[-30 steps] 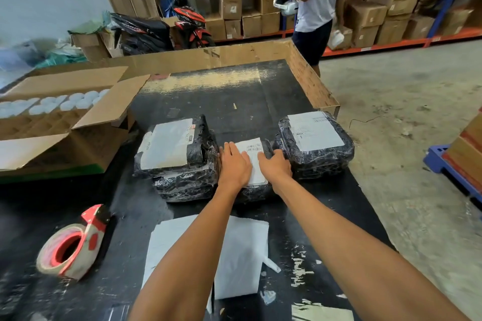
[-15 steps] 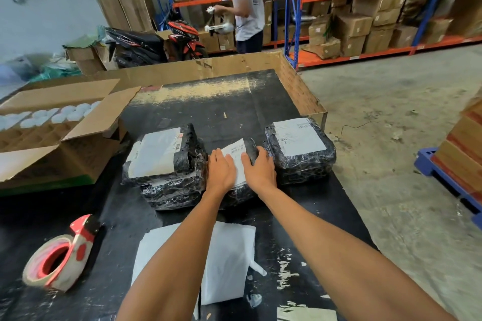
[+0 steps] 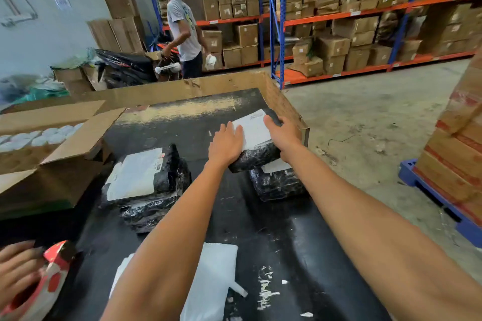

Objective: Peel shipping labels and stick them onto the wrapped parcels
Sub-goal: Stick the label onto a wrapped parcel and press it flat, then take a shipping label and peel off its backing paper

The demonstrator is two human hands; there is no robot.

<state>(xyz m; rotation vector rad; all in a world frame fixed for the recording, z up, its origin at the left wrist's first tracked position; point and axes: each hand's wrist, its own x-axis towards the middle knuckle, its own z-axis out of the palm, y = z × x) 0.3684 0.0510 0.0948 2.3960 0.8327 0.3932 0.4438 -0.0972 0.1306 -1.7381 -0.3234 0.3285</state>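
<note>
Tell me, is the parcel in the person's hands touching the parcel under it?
Touching. In the head view the held parcel rests its lower edge on the parcel below, with no gap visible between their black wraps.

1. Soft, even indoor light is filling the warehouse, casting only faint shadows.
2. A pale sheen is glaring off the far end of the black bench (image 3: 187, 109).
3. Motion blur is smearing the shelving (image 3: 365, 13) and the cartons at the right edge (image 3: 461, 138).
4. Wide-angle distortion is bending the rack uprights and stretching both forearms toward the lower corners.
</note>
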